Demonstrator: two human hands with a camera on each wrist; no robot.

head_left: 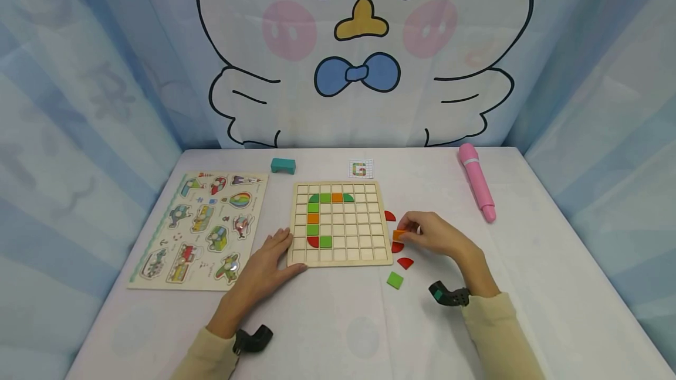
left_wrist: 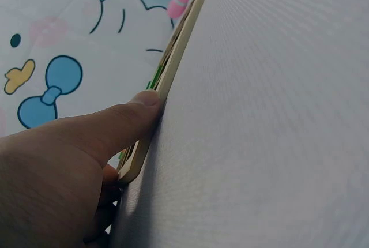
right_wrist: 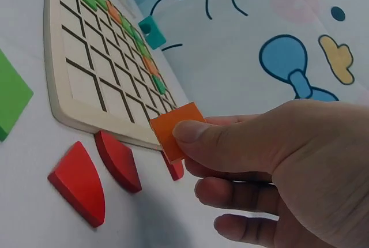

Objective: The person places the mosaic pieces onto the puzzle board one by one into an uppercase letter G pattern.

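A wooden grid board [head_left: 351,224] lies flat, with green, orange and red tiles in its left and upper cells. My left hand [head_left: 271,265] rests at its lower left corner, fingers along the left side and thumb against the front edge; in the left wrist view the thumb [left_wrist: 124,121] touches that edge. My right hand [head_left: 435,232] pinches an orange square tile [right_wrist: 173,130] between thumb and fingers, just off the board's right side. Below it lie red quarter-round tiles [right_wrist: 81,184] and a green square tile [head_left: 395,280]. One red tile [head_left: 389,216] lies farther back.
At the left lies a picture board [head_left: 198,230]. Behind the grid board are a teal block [head_left: 283,166] and a small pattern card [head_left: 361,169]. A pink marker-shaped stick [head_left: 477,183] lies at the back right. Printed curtains [head_left: 364,116] stand around the table.
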